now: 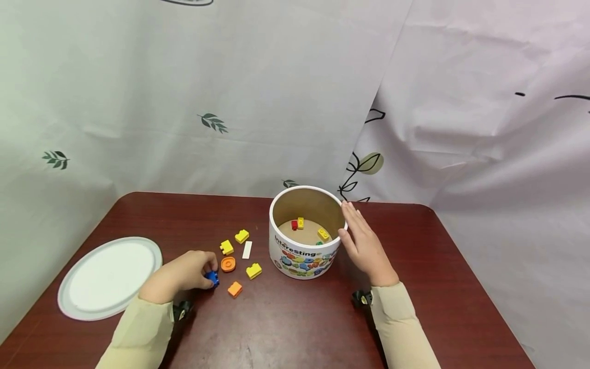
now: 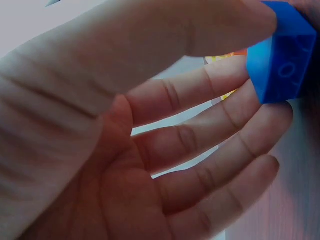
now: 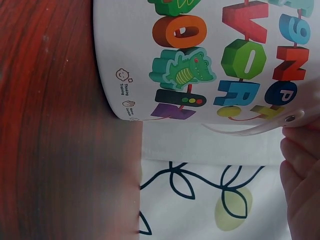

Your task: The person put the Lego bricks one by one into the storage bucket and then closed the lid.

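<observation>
Between thumb and fingertips, my left hand (image 1: 182, 271) pinches a blue toy block (image 1: 212, 278) on the left side of the table. The left wrist view shows the block's hollow face (image 2: 286, 70) close up, the thumb on one side and fingertips on the other. My right hand (image 1: 365, 248) lies with extended fingers along the right rim of a round white tub (image 1: 301, 261) printed with colourful letters. In the right wrist view its fingers (image 3: 302, 160) are near the tub's pale handle (image 3: 250, 131). Inside the tub lie a red block (image 1: 294, 225), yellow blocks (image 1: 323, 234) and a green piece (image 1: 319, 243).
Yellow blocks (image 1: 253, 271), an orange block (image 1: 235, 289), a round orange piece (image 1: 228, 264) and a white strip (image 1: 247, 250) lie between the left hand and the tub. A white round lid (image 1: 110, 277) sits at the left. A pale curtain (image 1: 258, 102) hangs behind the table.
</observation>
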Demonstrator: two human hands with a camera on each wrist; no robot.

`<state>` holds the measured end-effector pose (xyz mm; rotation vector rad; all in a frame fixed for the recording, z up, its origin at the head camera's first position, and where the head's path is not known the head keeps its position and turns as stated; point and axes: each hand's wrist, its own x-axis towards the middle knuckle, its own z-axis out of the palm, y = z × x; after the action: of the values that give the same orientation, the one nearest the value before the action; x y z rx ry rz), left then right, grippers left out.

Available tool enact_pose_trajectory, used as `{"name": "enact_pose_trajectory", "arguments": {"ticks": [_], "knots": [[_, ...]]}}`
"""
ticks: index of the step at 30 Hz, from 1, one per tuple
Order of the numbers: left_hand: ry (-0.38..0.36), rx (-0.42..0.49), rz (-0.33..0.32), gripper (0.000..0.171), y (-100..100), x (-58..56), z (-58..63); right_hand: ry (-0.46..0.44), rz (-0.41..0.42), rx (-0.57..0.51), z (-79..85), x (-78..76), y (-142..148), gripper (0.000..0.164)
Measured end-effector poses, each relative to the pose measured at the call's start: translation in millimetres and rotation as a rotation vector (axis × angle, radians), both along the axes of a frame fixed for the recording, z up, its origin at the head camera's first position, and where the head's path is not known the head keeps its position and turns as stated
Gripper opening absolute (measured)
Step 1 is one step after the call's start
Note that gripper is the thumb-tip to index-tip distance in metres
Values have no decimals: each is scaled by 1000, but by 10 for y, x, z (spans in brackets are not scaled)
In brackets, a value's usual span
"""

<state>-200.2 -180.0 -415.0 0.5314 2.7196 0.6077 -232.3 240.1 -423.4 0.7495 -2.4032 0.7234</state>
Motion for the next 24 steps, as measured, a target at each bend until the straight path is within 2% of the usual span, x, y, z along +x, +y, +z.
{"name": "enact_pose_trajectory", "arguments": {"ticks": [6, 10, 14, 24], "knots": [[9, 35, -5, 28, 2, -2, -1, 4, 1, 2, -1, 1, -1, 58], [50, 70, -26, 28, 9, -20, 1, 6, 3, -1, -2, -1, 2, 57], [109, 91, -49, 29, 27, -29, 18, 6, -1, 1, -6, -2, 5, 58], [280, 194, -14, 29, 109, -12, 68, 19, 7, -2, -6, -11, 3, 60]]}}
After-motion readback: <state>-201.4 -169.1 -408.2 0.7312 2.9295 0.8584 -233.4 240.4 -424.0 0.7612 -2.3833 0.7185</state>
